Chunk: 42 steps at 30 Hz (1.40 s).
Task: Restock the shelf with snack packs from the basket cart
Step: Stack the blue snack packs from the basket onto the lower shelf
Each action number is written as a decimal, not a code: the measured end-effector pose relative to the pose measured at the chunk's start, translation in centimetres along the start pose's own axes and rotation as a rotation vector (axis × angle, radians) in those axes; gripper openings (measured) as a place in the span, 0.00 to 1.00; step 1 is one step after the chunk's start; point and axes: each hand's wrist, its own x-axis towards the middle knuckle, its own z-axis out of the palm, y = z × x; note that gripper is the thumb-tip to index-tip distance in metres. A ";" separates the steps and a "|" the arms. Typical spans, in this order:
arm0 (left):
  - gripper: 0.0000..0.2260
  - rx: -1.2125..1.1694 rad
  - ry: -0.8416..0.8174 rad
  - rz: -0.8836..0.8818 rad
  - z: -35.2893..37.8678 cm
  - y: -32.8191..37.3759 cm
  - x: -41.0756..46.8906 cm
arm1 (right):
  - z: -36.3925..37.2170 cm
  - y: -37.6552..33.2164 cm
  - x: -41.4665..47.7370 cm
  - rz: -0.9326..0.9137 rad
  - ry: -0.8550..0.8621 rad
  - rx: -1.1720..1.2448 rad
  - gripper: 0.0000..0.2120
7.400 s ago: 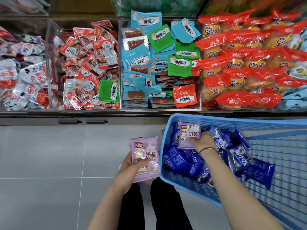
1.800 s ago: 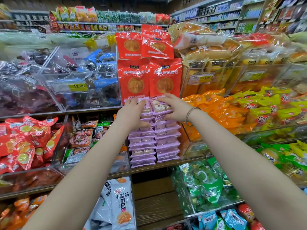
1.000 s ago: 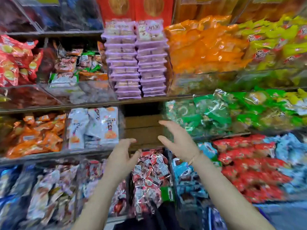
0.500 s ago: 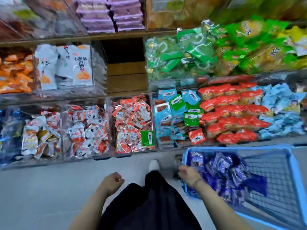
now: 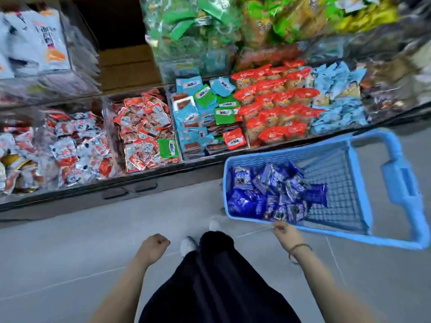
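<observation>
Right hand [image 5: 286, 231] at five o'clock, fingers curled at the near rim of the blue basket cart [image 5: 349, 234], gripping or just touching I can't tell, while left hand [image 5: 152, 249] hangs loosely curled at seven, holding nothing, and blue snack packs [image 5: 270, 194] sit heaped in the cart at three.

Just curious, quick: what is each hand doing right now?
Left hand: loosely curled, empty.
Right hand: at basket rim, grip cannot be told.

Pale grey floor tiles [image 5: 70, 252] with thin seams; loose black trousers [image 5: 210, 287] above two white shoes [image 5: 187, 244], one slightly ahead.
</observation>
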 end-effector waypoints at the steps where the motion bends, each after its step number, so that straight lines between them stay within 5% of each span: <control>1: 0.13 -0.001 -0.010 0.004 1.0 0.7 -0.2 | -0.9 0.7 0.1 0.004 0.007 0.014 0.12; 10: 0.02 -0.044 0.056 -0.007 10.0 12.2 1.2 | -10.3 4.7 6.3 -0.078 -0.044 0.012 0.07; 14: 0.16 0.096 0.283 0.080 13.6 17.9 3.2 | -12.7 6.2 11.3 -0.097 -0.103 -0.093 0.11; 21: 0.21 0.264 0.406 0.246 19.3 22.5 8.4 | -10.8 7.8 19.8 -0.016 -0.140 -0.176 0.18; 26: 0.19 0.467 0.490 0.295 21.5 22.6 10.6 | -7.1 8.9 23.8 0.312 -0.135 0.294 0.19; 30: 0.16 0.462 0.656 0.375 22.2 22.0 11.1 | -4.8 9.2 25.1 0.418 0.016 0.542 0.31; 34: 0.15 0.446 0.673 0.359 22.5 21.9 11.0 | -4.1 8.4 23.9 0.401 0.093 0.808 0.14; 37: 0.17 0.381 0.621 0.270 22.5 22.3 10.7 | -5.2 8.0 22.2 0.401 0.052 0.906 0.15; 40: 0.19 0.301 0.506 0.078 22.4 23.3 11.0 | -6.1 7.6 20.3 0.221 -0.080 0.764 0.13; 42: 0.17 0.027 0.449 0.006 21.8 23.8 11.5 | -6.1 7.0 18.7 -0.004 -0.246 0.605 0.12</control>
